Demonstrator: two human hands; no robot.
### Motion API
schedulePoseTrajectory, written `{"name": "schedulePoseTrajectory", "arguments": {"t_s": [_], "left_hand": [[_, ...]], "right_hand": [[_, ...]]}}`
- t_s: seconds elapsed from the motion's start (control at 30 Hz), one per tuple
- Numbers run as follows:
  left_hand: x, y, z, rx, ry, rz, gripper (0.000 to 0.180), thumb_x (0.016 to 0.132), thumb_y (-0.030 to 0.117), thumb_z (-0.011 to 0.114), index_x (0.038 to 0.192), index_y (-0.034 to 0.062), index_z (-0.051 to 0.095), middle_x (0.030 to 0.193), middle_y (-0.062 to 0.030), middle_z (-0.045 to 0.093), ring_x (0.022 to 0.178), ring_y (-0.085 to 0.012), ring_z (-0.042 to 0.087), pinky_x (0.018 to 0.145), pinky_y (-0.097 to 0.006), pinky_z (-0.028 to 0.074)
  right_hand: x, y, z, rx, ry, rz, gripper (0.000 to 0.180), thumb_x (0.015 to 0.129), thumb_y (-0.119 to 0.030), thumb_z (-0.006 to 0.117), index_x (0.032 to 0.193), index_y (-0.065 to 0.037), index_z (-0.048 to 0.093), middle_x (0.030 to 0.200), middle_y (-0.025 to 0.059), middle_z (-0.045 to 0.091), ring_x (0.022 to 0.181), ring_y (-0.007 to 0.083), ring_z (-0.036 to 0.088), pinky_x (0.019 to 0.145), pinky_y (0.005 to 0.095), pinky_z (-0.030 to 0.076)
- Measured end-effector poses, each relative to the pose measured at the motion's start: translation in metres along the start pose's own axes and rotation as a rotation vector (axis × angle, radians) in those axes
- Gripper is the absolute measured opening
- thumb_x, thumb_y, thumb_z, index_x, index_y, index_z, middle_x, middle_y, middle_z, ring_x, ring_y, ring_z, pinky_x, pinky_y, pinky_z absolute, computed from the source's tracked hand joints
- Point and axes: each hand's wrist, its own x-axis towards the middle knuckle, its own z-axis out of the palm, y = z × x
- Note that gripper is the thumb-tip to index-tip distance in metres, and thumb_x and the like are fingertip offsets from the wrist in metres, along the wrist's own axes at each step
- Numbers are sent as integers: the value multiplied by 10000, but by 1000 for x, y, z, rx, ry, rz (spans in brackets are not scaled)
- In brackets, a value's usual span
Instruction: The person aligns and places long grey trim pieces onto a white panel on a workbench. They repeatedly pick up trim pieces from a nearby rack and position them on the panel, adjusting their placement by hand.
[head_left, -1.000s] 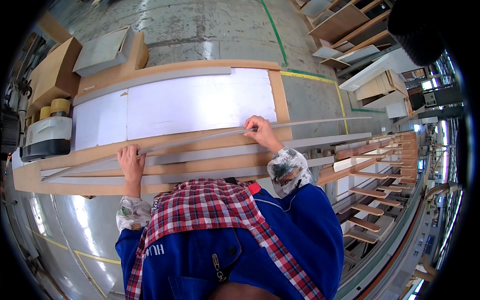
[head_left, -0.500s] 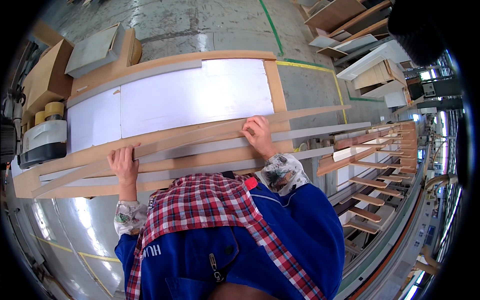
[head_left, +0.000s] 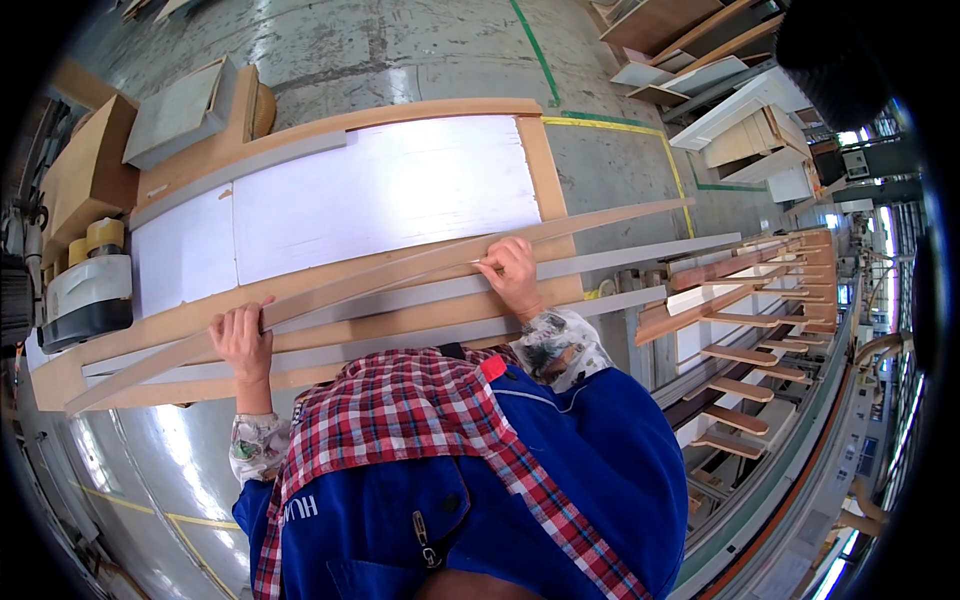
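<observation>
A long, narrow beige-grey strip lies slantwise across the near part of the workbench, its right end jutting past the bench. My left hand is closed around it toward the left end, thumb on the near side. Farther right, my right hand rests against the strip with curled fingers. Thumb and forefinger pinch a thin pale strand at its near edge; whether this is part of the strip I cannot tell. Two more grey strips lie beneath and nearer to me, partly hidden by my hands.
White panels cover the middle of the wooden bench. At the left stand a white-and-black machine, yellow rolls and boxes. To the right is a rack with wooden arms holding profiles. Boards lean beyond.
The view has shifted slightly. Both hands keep nearly the same places on the long strip. The grey band along the bench's far side now ends farther left.
</observation>
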Motion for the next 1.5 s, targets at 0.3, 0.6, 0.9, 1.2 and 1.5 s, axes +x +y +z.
{"name": "schedulePoseTrajectory", "arguments": {"t_s": [0.3, 0.6, 0.9, 1.2, 1.5], "left_hand": [[7, 4, -1, -130, -56, -7, 288, 569, -38, 614, 815, 100, 560, 683, -39, 542, 670, -214, 531, 727, -342, 394], [13, 7, 7, -189, -193, -54, 241, 546, -7, 624, 749, 99, 549, 615, -53, 546, 604, -237, 543, 667, -313, 419], [16, -27, 49, -404, -841, -314, 500, 598, 566, 745, 663, 80, 650, 649, -120, 615, 649, -283, 615, 618, -382, 494], [25, 15, 94, -412, -588, -90, 522, 676, 598, 658, 806, 93, 640, 768, -61, 650, 719, -232, 604, 758, -353, 435], [6, -1, 36, -197, -443, -280, 492, 842, 313, 603, 1261, 93, 468, 1304, -80, 463, 1257, -237, 392, 1046, -443, 262]], "right_hand": [[15, 11, -12, -26, -51, 257, 276, 715, -316, 743, 898, -133, 645, 936, 3, 585, 977, 195, 489, 891, 373, 293], [18, 62, -13, 111, -345, 562, 284, 730, -313, 734, 933, -131, 655, 993, 28, 624, 1026, 189, 522, 936, 362, 276], [9, 91, -1, -614, 476, 612, 613, 722, -402, 718, 1110, 32, 525, 1162, 228, 530, 1089, 390, 476, 936, 480, 357], [16, 229, -20, 501, 503, 1400, 417, 820, -232, 684, 1067, 89, 584, 971, 161, 629, 894, 251, 599, 781, 365, 476], [1, 321, -36, 952, 764, 1316, 214, 869, -98, 614, 1036, 30, 572, 952, 144, 614, 872, 241, 604, 760, 425, 505]]}}
